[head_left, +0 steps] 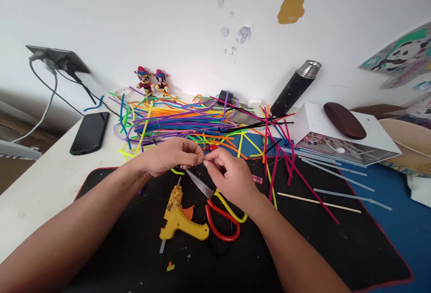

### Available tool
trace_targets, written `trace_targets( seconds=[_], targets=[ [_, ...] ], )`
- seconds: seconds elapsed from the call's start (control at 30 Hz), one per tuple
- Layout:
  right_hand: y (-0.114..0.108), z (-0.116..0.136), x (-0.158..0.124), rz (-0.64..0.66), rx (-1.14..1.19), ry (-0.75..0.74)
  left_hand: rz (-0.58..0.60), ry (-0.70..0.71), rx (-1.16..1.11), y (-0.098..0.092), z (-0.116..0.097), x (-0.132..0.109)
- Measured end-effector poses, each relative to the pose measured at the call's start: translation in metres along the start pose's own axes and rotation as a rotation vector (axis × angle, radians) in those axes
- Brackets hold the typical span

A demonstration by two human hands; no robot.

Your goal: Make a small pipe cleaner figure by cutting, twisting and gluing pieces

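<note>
My left hand (177,155) and my right hand (230,174) meet above the black mat, fingertips pinched together. Whatever lies between them is tiny, mostly covered by the fingers, and I cannot make it out. Just below the hands, scissors (222,230) with red and yellow handles lie with their blades pointing up and left. A yellow hot glue gun (182,221) rests left of the scissors, a glue stick poking from its back end. Nearer me sits a small yellow-green and orange piece (170,266).
Pipe cleaners (182,120) in many colours heap along the wall. Two small figures (144,80) stand behind them. A phone (89,133) lies left, a black thermos (296,87) leans back right. Clear glue sticks (340,172) and a wooden stick (318,202) lie beside a white drawer box (350,133).
</note>
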State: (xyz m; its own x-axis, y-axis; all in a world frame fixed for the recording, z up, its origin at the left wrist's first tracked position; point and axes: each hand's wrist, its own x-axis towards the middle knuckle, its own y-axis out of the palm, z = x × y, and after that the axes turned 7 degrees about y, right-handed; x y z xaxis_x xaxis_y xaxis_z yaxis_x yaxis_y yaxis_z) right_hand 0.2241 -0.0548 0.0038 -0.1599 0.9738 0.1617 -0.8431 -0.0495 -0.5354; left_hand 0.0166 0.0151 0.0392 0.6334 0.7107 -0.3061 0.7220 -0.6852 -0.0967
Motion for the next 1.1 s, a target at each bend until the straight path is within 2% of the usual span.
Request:
trace_targets(
  seconds=[0.7,1.1],
  targets=[
    [0.0009,0.0014,-0.0002,0.038,-0.064,0.011,0.027,-0.005,0.034,0.0005,-0.0028,0.0016],
    [-0.0027,0.0054,-0.0011,0.102,-0.078,0.014,0.087,-0.025,0.061,-0.0021,-0.0071,-0.0016]
  ],
)
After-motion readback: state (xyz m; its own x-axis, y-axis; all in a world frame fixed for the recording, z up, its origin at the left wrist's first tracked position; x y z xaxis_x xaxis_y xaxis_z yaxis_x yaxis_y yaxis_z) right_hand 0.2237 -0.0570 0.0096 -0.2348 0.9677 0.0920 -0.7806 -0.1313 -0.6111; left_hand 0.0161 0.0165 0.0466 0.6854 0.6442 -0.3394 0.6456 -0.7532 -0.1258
